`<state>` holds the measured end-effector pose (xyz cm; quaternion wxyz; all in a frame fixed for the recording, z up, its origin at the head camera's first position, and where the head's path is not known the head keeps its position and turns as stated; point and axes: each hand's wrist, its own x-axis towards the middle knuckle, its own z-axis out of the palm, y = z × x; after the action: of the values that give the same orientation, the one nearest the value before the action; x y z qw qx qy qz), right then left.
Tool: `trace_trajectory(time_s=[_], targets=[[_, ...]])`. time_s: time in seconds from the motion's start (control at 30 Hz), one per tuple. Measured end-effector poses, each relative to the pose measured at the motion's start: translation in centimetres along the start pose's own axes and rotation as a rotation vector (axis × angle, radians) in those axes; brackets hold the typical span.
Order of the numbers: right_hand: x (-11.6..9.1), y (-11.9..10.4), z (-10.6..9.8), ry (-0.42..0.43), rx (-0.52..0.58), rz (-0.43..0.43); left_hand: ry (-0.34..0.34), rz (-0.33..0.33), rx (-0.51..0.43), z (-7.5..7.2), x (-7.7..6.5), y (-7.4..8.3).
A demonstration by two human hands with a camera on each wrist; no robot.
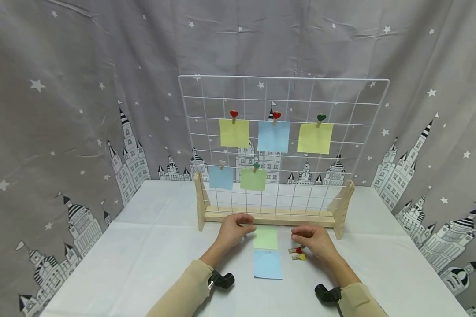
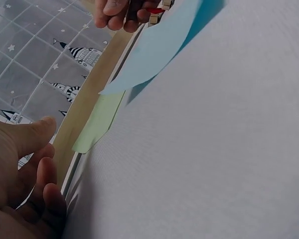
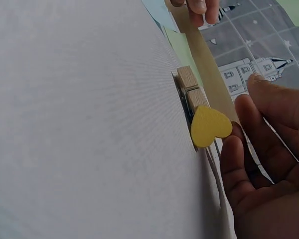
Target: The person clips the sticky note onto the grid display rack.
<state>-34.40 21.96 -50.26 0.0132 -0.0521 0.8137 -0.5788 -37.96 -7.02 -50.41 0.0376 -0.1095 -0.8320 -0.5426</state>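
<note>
My left hand (image 1: 233,231) hovers at the left of a green sticky note (image 1: 265,239); its loosely bent fingers (image 2: 47,172) have nothing between them. Nearer to me lies a blue sticky note (image 1: 267,265), one edge lifting off the table in the left wrist view. On the other side, my right hand (image 1: 314,240) hangs loosely curled just past two small wooden clothespins. One has a red heart (image 1: 299,250), the other a yellow heart (image 3: 210,127). In the right wrist view the fingertips overlap the yellow heart's edge, with no clothespin gripped.
Behind the hands, a white wire grid (image 1: 285,79) stands in a wooden base (image 1: 269,217). Hanging on it are yellow notes (image 1: 315,138), blue notes (image 1: 273,137) and a green note (image 1: 253,179), held by heart clothespins. A grey castle-print curtain (image 1: 83,79) closes off the white table (image 1: 143,255).
</note>
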Motion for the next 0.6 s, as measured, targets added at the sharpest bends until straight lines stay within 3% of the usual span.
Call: trace_trajectory(time_s=[0.33,0.6], targets=[[-0.27,0.37,-0.26,-0.043,-0.027,0.04,-0.02,0.005,0.058,0.13,-0.37,-0.33],[-0.37,0.17,-0.95,-0.113,-0.035,0.045,-0.019,0.064,0.143,0.32,-0.36,-0.33]])
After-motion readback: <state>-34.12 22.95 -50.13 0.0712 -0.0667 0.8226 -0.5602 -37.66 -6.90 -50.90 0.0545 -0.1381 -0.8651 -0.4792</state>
